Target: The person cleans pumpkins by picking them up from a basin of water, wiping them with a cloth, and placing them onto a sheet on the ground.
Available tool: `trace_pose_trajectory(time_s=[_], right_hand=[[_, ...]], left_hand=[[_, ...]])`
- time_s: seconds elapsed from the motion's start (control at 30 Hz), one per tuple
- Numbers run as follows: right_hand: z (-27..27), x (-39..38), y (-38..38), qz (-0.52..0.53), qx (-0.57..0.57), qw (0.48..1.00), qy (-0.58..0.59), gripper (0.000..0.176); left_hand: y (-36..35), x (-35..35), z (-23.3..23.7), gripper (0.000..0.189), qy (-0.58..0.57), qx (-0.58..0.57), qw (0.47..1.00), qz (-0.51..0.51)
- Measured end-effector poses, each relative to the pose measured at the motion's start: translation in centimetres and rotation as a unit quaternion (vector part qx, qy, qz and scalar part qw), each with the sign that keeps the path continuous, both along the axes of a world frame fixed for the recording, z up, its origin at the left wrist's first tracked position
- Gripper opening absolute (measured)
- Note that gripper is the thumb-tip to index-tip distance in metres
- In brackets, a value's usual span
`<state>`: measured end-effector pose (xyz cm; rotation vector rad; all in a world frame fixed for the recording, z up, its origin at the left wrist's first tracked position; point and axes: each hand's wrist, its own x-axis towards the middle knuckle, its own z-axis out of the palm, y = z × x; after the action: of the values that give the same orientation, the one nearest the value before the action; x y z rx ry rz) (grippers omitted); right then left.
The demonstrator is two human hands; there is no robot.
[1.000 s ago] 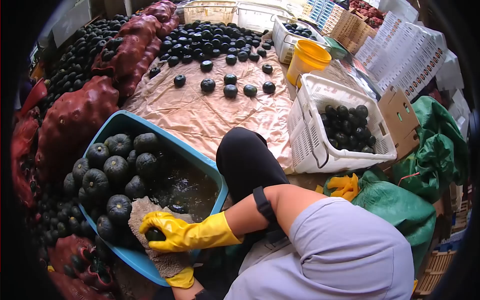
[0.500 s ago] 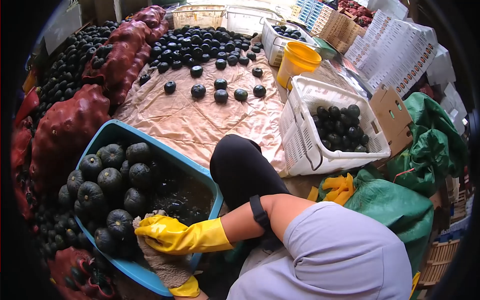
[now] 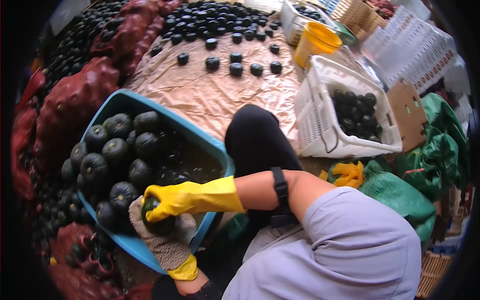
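My right hand point(image 3: 175, 196), in a yellow rubber glove, grips a small dark green pumpkin point(image 3: 159, 228) from above, fingers curled round its side. Under and beside that pumpkin is a brown terry cloth point(image 3: 169, 251), which covers most of my left hand point(image 3: 184, 270); only its yellow glove cuff shows, and the fingers are hidden. Both hands are over the near end of a blue tub point(image 3: 121, 246). Wet dark pumpkins point(image 3: 94, 167) are piled in the tub's left part, and murky water point(image 3: 192, 167) shows on the right.
Beyond the tub, rows of pumpkins point(image 3: 212, 62) stand on a tan sheet point(image 3: 195, 92). A white crate point(image 3: 320, 132) with dark pumpkins is at the right, near a yellow bucket point(image 3: 320, 40) and green sacks point(image 3: 395, 195). Red net sacks point(image 3: 75, 100) line the left.
The view has shifted, so the scene sits higher and further right. My right hand has turned, and the pumpkin in its grip now shows against the cloth.
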<state>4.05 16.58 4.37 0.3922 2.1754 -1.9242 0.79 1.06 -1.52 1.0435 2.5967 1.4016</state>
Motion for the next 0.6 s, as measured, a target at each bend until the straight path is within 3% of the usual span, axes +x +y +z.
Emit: trace_pose_trajectory(time_s=[0.03, 0.07, 0.1, 0.13, 0.2, 0.23, 0.3, 0.33, 0.37, 0.4, 0.43, 0.47, 0.5, 0.57, 0.6], right_hand=[[-1.0, 0.0, -0.9, -0.065, -0.134, 0.988, -0.047, 0.072], [-4.8, -0.7, -2.5, -0.142, -0.104, 0.984, -0.002, 0.068], [-8.0, -1.5, -4.4, -0.219, -0.077, 0.972, 0.042, 0.065], [-7.7, -1.3, -3.9, -0.173, -0.006, 0.979, 0.106, 0.066], [-6.6, -1.1, -1.1, -0.053, 0.121, 0.971, 0.201, 0.068], [-6.0, -1.0, -0.5, 0.020, 0.181, 0.956, 0.229, 0.070], [-3.9, -0.3, -0.3, 0.108, 0.196, 0.943, 0.246, 0.071], [-4.1, -0.3, -0.5, 0.074, 0.041, 0.985, 0.152, 0.070], [-2.0, -0.5, -0.5, 0.041, -0.103, 0.993, 0.048, 0.063], [-4.3, -0.6, -2.1, -0.028, -0.109, 0.986, 0.123, 0.062], [-6.2, -0.6, -2.4, -0.085, -0.122, 0.982, 0.115, 0.063], [-6.4, -0.9, -3.0, -0.142, -0.134, 0.975, 0.110, 0.063], [-6.5, -1.4, -2.6, -0.142, -0.048, 0.986, 0.073, 0.067], [-5.1, -0.7, -1.1, -0.030, 0.240, 0.954, 0.177, 0.075], [-4.3, -0.7, -0.9, 0.049, 0.235, 0.945, 0.223, 0.079]], left_hand=[[0.4, -0.4, -0.7, 0.077, -0.095, 0.071, 0.993, 0.012], [1.1, -0.2, -1.3, 0.067, -0.248, 0.216, 0.944, 0.019], [1.5, -0.3, -1.6, 0.056, -0.330, 0.315, 0.889, 0.036], [2.0, -0.4, -1.6, 0.047, -0.379, 0.398, 0.834, 0.052], [0.9, -0.6, 1.2, 0.052, -0.141, 0.200, 0.967, 0.067], [0.5, -0.8, 2.6, 0.054, -0.014, 0.111, 0.989, 0.099], [-1.3, -1.3, 3.4, 0.063, -0.078, 0.071, 0.992, 0.068], [-2.0, -1.5, 2.6, 0.067, -0.096, 0.055, 0.992, 0.066], [-1.6, -1.1, 1.5, 0.069, -0.102, 0.058, 0.989, 0.094], [-1.1, -0.8, 0.9, 0.070, -0.107, 0.062, 0.985, 0.122], [-0.1, -0.1, 0.7, 0.069, -0.131, 0.079, 0.976, 0.153], [0.1, -0.5, 1.2, 0.066, -0.085, 0.082, 0.983, 0.139], [0.3, -1.0, 1.7, 0.062, -0.040, 0.083, 0.988, 0.127], [0.1, -1.3, 2.2, 0.059, -0.037, 0.095, 0.989, 0.108], [-0.4, -1.7, 2.4, 0.058, -0.052, 0.097, 0.989, 0.094]])
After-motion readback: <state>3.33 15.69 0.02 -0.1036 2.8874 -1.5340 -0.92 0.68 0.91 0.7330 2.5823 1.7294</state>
